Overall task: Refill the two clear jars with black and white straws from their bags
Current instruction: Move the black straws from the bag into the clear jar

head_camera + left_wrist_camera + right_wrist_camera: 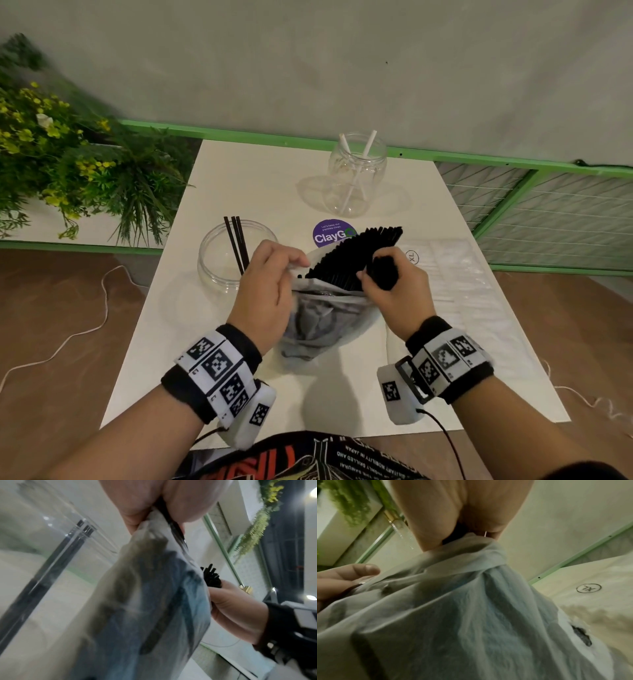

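Observation:
My right hand (380, 274) grips a thick bundle of black straws (356, 255) that fans out up and to the right above a translucent plastic bag (318, 325). My left hand (277, 277) pinches the bag's rim and holds it up off the white table (239, 178). A clear jar (227, 255) with three black straws stands just left of my left hand. Farther back stands a second clear jar (356, 174) holding two white straws. In the left wrist view the bag (154, 608) hangs from my fingers (135, 511); the right hand (235, 608) holds the black straw ends (211, 577).
A flat clear bag of white straws (448, 274), marked XL, lies on the table at the right. A purple round sticker (330, 234) is on the tabletop behind the straws. A plant (68, 154) stands at the left and a green rail (513, 164) runs behind the table.

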`<move>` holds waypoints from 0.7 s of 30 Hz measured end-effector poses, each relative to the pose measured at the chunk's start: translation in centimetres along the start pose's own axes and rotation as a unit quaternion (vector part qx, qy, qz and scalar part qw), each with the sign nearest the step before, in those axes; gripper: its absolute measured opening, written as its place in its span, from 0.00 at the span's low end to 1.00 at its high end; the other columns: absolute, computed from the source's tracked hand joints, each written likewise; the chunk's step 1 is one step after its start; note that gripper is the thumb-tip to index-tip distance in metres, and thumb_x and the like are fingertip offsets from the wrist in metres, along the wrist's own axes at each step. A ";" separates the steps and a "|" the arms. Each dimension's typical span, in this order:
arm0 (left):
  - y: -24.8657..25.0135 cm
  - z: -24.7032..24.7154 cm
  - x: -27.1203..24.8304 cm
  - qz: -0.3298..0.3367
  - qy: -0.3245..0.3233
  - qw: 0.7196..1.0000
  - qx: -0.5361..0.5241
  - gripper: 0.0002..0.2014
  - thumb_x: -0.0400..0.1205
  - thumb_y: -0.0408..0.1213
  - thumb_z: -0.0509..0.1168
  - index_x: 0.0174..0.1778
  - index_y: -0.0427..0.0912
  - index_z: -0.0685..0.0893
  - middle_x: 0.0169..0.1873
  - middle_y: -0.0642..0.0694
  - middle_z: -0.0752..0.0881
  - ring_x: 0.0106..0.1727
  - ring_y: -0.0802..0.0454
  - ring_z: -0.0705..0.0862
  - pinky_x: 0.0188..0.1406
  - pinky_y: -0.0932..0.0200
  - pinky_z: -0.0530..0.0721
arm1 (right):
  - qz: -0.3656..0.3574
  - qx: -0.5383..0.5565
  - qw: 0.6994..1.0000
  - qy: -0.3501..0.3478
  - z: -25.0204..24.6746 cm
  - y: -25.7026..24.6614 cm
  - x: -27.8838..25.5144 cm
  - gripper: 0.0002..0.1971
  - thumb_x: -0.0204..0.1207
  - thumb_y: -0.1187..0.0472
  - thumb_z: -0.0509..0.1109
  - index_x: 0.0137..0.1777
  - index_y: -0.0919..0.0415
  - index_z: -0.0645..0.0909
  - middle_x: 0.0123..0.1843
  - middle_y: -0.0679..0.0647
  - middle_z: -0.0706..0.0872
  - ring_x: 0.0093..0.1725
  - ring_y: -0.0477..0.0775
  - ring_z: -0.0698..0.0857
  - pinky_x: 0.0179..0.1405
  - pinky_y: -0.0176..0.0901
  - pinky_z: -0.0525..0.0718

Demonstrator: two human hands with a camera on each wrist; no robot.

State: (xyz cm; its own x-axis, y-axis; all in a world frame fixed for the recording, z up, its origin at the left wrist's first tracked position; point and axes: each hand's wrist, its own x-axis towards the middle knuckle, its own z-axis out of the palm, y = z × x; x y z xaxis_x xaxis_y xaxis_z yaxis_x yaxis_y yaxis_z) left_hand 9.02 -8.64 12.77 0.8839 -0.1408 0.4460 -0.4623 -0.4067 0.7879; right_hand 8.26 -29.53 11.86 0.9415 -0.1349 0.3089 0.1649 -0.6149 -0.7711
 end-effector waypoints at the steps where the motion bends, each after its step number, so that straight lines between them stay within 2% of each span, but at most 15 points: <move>1: -0.1 0.0 0.1 0.002 -0.022 1.000 0.002 0.17 0.77 0.23 0.51 0.47 0.44 0.82 0.46 0.53 0.76 0.50 0.70 0.76 0.54 0.79 0.69 | 0.009 0.016 1.000 0.013 -0.1 0.2 0.0 0.20 0.71 0.65 0.78 0.46 0.40 0.73 0.40 0.37 0.83 0.42 0.32 0.82 0.42 0.21 0.75; 3: -0.4 -0.1 0.1 -0.001 -0.080 0.997 0.022 0.17 0.77 0.25 0.51 0.46 0.43 0.83 0.46 0.50 0.76 0.50 0.65 0.77 0.53 0.77 0.71 | 0.025 0.033 0.999 0.021 0.1 0.8 -0.3 0.19 0.71 0.67 0.78 0.50 0.45 0.74 0.42 0.37 0.82 0.46 0.31 0.82 0.45 0.20 0.74; 6: -1.0 -0.2 -0.1 0.008 -0.147 0.986 0.081 0.15 0.76 0.27 0.51 0.41 0.46 0.82 0.46 0.52 0.74 0.48 0.57 0.76 0.52 0.66 0.74 | 0.018 -0.016 0.998 0.054 0.7 1.8 -0.8 0.18 0.71 0.63 0.76 0.56 0.52 0.73 0.49 0.40 0.79 0.50 0.40 0.78 0.51 0.22 0.72; 9: -1.3 -0.5 0.1 0.021 -0.175 0.976 0.124 0.12 0.74 0.28 0.52 0.38 0.45 0.80 0.45 0.53 0.73 0.47 0.52 0.75 0.50 0.58 0.75 | -0.034 -0.113 0.984 0.133 0.9 2.4 -0.7 0.21 0.68 0.56 0.73 0.59 0.58 0.71 0.58 0.53 0.73 0.58 0.53 0.73 0.63 0.41 0.72; 11: -1.2 -0.5 0.1 0.026 -0.185 0.972 0.142 0.11 0.74 0.29 0.54 0.37 0.43 0.81 0.47 0.53 0.72 0.48 0.52 0.74 0.50 0.55 0.77 | -0.001 -0.084 0.985 0.151 0.8 2.4 -0.1 0.30 0.66 0.58 0.75 0.67 0.58 0.68 0.67 0.54 0.68 0.66 0.57 0.71 0.69 0.49 0.72; 13: -1.0 -0.6 0.1 0.020 -0.178 0.971 0.159 0.11 0.75 0.29 0.56 0.39 0.44 0.84 0.54 0.52 0.73 0.53 0.51 0.74 0.56 0.56 0.74 | 0.077 -0.002 0.992 0.096 0.4 1.9 0.6 0.36 0.69 0.63 0.77 0.75 0.56 0.65 0.71 0.51 0.69 0.69 0.52 0.72 0.69 0.42 0.72; 14: -1.0 -0.7 0.0 0.009 -0.169 0.972 0.164 0.12 0.76 0.29 0.58 0.41 0.46 0.85 0.59 0.50 0.73 0.55 0.51 0.74 0.59 0.58 0.72 | 0.118 0.033 0.991 0.052 0.2 1.7 1.0 0.33 0.70 0.64 0.76 0.74 0.55 0.67 0.68 0.49 0.74 0.67 0.49 0.75 0.66 0.37 0.73; 16: -0.9 -0.9 0.1 -0.021 -0.164 0.973 0.163 0.14 0.78 0.28 0.61 0.49 0.48 0.88 0.68 0.48 0.71 0.57 0.52 0.76 0.61 0.62 0.69 | 0.157 0.051 0.986 -0.004 0.1 1.6 1.5 0.18 0.72 0.64 0.75 0.60 0.51 0.78 0.52 0.42 0.84 0.56 0.46 0.84 0.55 0.32 0.79; 18: -0.8 -1.2 0.4 -0.046 -0.186 0.968 0.163 0.16 0.80 0.28 0.59 0.57 0.47 0.87 0.67 0.48 0.76 0.57 0.52 0.81 0.59 0.67 0.69 | 0.152 0.042 0.988 -0.004 0.1 1.4 1.7 0.10 0.73 0.62 0.75 0.49 0.48 0.79 0.42 0.38 0.84 0.47 0.40 0.85 0.48 0.31 0.80; 21: -0.4 -1.5 1.1 -0.083 -0.194 0.966 0.153 0.18 0.82 0.28 0.57 0.63 0.44 0.84 0.61 0.48 0.84 0.61 0.52 0.81 0.59 0.71 0.69 | 0.129 0.067 0.989 0.033 -0.2 1.2 1.6 0.12 0.74 0.64 0.75 0.43 0.45 0.77 0.41 0.37 0.83 0.40 0.29 0.82 0.40 0.21 0.77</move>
State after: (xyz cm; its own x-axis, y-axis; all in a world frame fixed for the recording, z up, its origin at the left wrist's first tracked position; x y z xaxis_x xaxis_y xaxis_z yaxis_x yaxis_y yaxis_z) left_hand 10.09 -7.27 13.55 0.9313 -0.3539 0.0857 -0.3224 -0.6919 0.6460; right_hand 9.87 -30.60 11.55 0.9366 -0.3279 0.1240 -0.0373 -0.4448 -0.8949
